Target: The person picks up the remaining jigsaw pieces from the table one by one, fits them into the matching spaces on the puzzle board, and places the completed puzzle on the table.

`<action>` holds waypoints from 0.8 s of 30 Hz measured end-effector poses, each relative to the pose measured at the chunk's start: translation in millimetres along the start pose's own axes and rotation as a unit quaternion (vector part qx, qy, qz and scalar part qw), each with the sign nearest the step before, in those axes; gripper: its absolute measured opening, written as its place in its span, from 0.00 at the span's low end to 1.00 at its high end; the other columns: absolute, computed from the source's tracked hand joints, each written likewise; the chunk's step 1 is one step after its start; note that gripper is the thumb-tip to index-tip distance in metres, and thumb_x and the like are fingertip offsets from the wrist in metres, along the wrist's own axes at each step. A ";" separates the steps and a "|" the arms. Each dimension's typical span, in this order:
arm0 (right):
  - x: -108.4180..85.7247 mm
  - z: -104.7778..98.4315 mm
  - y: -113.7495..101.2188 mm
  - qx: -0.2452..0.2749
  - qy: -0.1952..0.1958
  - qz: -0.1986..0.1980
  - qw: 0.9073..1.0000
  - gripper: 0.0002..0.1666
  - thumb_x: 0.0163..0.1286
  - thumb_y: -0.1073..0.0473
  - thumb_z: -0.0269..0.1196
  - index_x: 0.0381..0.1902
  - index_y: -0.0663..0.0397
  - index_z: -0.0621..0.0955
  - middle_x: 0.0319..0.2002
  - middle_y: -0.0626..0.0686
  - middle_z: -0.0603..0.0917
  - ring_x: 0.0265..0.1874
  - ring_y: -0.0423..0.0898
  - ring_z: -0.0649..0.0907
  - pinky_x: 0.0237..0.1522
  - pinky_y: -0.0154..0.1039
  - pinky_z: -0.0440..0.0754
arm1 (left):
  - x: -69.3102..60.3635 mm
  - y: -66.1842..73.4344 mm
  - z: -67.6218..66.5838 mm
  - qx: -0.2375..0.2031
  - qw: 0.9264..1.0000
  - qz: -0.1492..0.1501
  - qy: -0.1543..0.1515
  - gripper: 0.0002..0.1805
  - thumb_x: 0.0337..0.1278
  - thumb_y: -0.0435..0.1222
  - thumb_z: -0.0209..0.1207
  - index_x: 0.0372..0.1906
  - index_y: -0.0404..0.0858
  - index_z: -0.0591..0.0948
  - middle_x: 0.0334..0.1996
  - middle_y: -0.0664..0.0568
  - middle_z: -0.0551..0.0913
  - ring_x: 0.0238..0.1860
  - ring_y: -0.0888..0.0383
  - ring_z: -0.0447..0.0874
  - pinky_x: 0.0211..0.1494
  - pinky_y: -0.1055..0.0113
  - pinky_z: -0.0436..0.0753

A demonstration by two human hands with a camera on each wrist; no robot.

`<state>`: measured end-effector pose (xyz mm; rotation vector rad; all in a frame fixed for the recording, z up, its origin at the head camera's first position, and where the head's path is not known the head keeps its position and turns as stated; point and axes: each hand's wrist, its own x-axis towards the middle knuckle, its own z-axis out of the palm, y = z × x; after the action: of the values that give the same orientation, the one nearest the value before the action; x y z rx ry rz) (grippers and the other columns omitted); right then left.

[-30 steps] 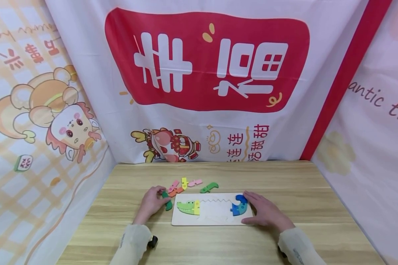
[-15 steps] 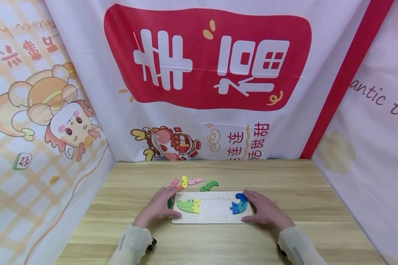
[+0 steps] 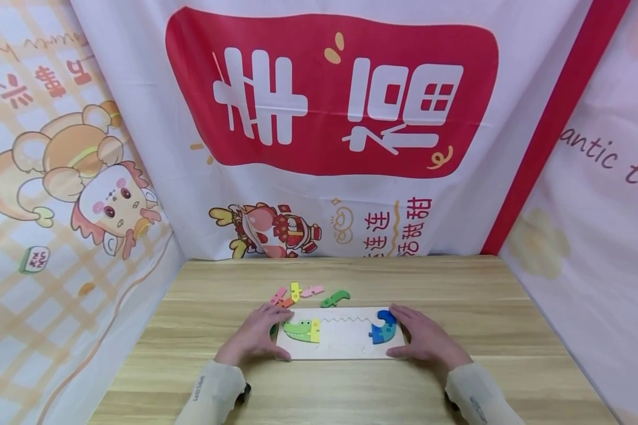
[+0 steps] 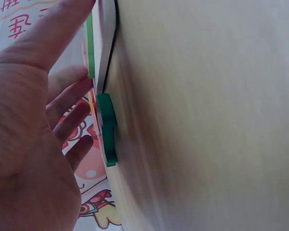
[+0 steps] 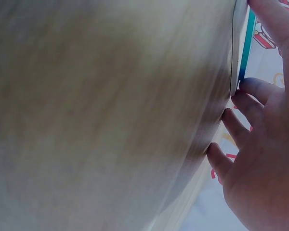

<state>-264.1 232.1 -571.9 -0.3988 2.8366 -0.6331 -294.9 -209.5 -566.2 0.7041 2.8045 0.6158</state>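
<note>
A pale wooden puzzle board [image 3: 345, 348] lies flat on the table. Its left part holds a light-green crocodile head piece [image 3: 299, 332] beside a yellow piece [image 3: 315, 332]; blue tail pieces [image 3: 385, 332] fill the right part. My left hand [image 3: 255, 335] rests at the board's left end, its thumb by the near corner and its fingers spread towards the far one. At the right end, my right hand [image 3: 425, 336] touches the board with thumb and fingers apart. A dark-green piece [image 4: 107, 129] lies on the table beside the board, mostly hidden under the left hand in the head view.
Beyond the board lie several loose pieces: a green one [image 3: 335, 298], a pink one [image 3: 312, 291], a yellow one [image 3: 295, 291], another pink one [image 3: 279, 295] and an orange one [image 3: 286, 303]. Printed cloth [image 3: 329, 224] hangs along the table's far edge.
My left hand has left the dark-green piece and moved right onto the board's left end, then shifted slightly at the corners. The right hand has stayed at the right end.
</note>
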 end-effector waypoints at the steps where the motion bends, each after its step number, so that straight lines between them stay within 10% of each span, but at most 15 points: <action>1: 0.6 -0.2 -0.5 -0.001 0.000 0.001 1.000 0.65 0.52 0.23 0.73 0.81 0.44 0.64 0.81 0.52 0.63 0.79 0.61 0.62 0.77 0.65 0.61 | 0.1 -0.7 -0.8 0.001 1.000 0.001 -0.002 0.58 0.30 0.66 0.78 0.74 0.50 0.73 0.76 0.49 0.70 0.79 0.39 0.58 0.80 0.34 0.56; 16: 5.8 -6.9 -6.8 -0.006 -0.002 0.007 1.000 0.66 0.51 0.23 0.73 0.81 0.43 0.64 0.81 0.51 0.64 0.79 0.59 0.63 0.77 0.65 0.62 | 2.6 8.7 -5.7 -0.004 0.999 -0.015 -0.036 0.57 0.33 0.63 0.79 0.75 0.49 0.73 0.76 0.47 0.70 0.78 0.41 0.63 0.79 0.38 0.63; 24: 43.0 -17.5 -35.6 0.004 0.041 0.001 0.999 0.50 0.66 0.32 0.69 0.79 0.40 0.67 0.76 0.53 0.72 0.76 0.59 0.69 0.74 0.66 0.66 | 2.4 10.4 -6.6 0.005 0.999 -0.024 -0.044 0.58 0.31 0.63 0.80 0.75 0.50 0.73 0.76 0.48 0.70 0.77 0.41 0.63 0.79 0.38 0.64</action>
<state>-301.5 194.7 -546.8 -0.3774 2.9102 -0.6744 -294.5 -202.3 -555.9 0.6472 2.7375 0.5488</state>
